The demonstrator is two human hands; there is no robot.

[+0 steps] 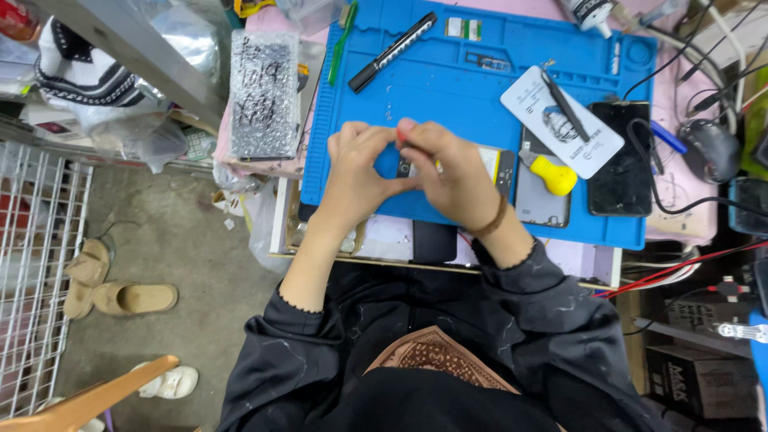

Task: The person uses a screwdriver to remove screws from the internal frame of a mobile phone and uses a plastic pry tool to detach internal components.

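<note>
Working over an opened phone (448,166) on the blue mat (480,112): left hand (356,172) bracing, fingers curled on it. Right hand (448,172) is pinching something small; next likely calling for steady fingertip control.

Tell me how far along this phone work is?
Done, apparently: an opened phone lies on the blue mat, with a grey back shell and a dark screen panel set aside. In hand: left hand and right hand pinch something small at the phone's top; what it is stays hidden. Left: the parts remain apart, unassembled.
</note>
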